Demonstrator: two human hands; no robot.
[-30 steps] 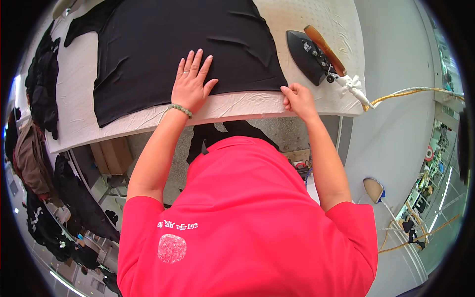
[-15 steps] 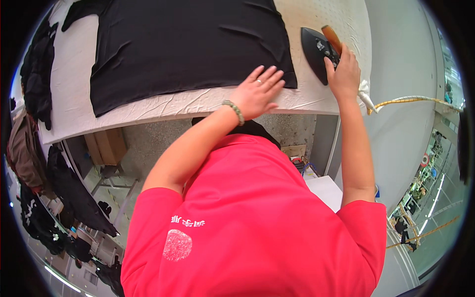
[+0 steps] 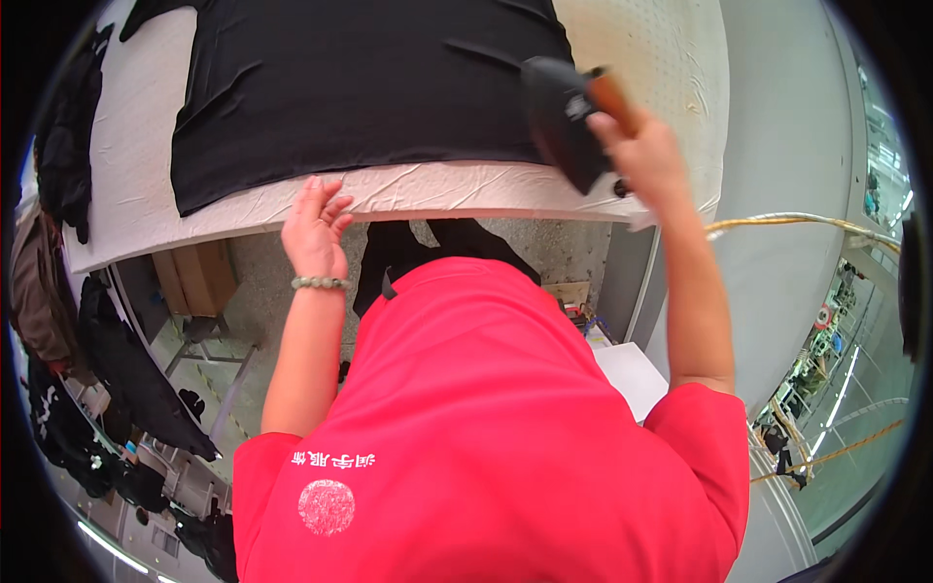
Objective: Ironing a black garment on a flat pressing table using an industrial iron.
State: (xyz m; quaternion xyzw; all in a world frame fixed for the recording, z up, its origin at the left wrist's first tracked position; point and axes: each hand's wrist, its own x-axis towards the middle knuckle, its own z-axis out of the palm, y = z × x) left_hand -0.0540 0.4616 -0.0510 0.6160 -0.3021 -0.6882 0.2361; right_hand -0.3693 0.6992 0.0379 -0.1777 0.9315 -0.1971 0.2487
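My right hand (image 3: 649, 160) grips the brown handle of a black iron (image 3: 559, 121), blurred by motion and over the right front corner of a black garment (image 3: 360, 87). Whether the iron touches the cloth I cannot tell. The garment lies spread on a padded, white-covered ironing table (image 3: 466, 189), its straight edge toward me and a sleeve at the far left. At the table's front edge, just short of that black edge, my left hand (image 3: 316, 233) is turned partly palm up. Its fingers are loosely bent and apart, with nothing in them.
A yellowish hose (image 3: 807, 222) runs off to the right from beside the iron. Dark clothes (image 3: 73, 136) hang over the table's left end, with more below. A cardboard box (image 3: 194, 280) stands under the table, and a grey wall panel (image 3: 777, 117) borders it at the right.
The iron, held in my right hand, has moved left from the white cover to over the garment's corner. My left hand has lifted off the garment and moved left to the table's front edge.
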